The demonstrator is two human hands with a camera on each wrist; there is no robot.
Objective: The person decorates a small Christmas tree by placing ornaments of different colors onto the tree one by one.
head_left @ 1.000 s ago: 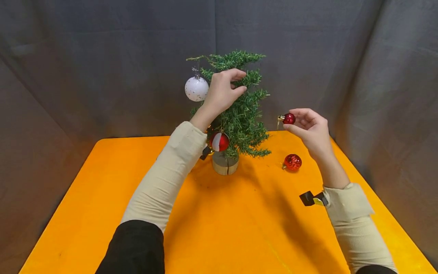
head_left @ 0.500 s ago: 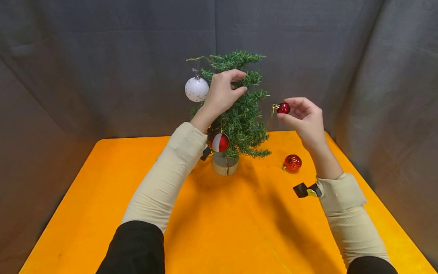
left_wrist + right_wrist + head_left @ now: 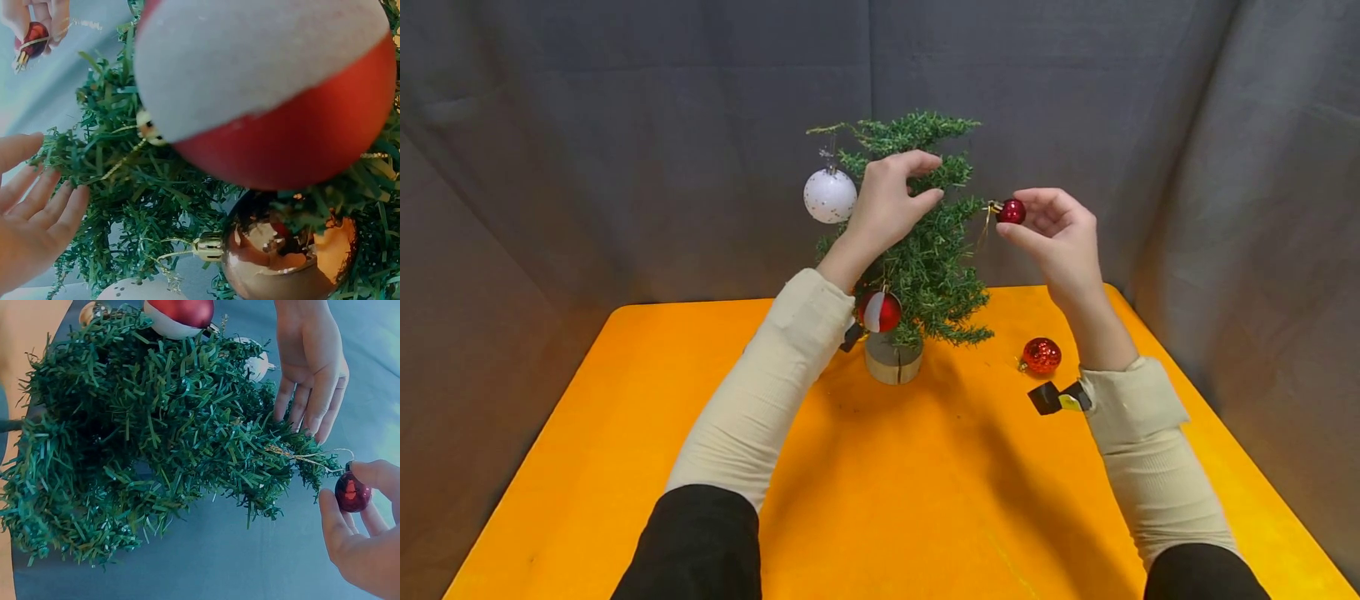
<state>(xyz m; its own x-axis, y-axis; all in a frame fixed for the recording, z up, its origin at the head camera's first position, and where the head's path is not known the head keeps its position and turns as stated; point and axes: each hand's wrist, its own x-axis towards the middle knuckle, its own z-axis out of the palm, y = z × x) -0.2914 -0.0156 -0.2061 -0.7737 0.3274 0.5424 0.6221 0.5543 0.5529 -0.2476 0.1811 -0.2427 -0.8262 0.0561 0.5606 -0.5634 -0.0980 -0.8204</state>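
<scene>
A small dark red bauble (image 3: 1012, 211) with a gold cap and string is pinched between the thumb and fingers of my right hand (image 3: 1060, 242), just right of the little Christmas tree (image 3: 940, 258). In the right wrist view its gold string loop (image 3: 322, 456) reaches to the branch tips. My left hand (image 3: 891, 193) lies against the upper branches with fingers extended, holding no ornament. On the tree hang a white speckled bauble (image 3: 830, 197) at upper left, a red-and-white bauble (image 3: 881, 312) low down, and a shiny copper-gold bauble (image 3: 287, 250), seen in the left wrist view.
A red glittery bauble (image 3: 1041, 356) lies on the orange table (image 3: 880, 483), right of the tree's wooden base (image 3: 893, 360). Grey curtains (image 3: 715, 150) surround the table at the back and sides.
My right hand has moved up and to the left with the small red bauble, bringing its cap and string to the tree's right branches. The left hand has stayed in place.
</scene>
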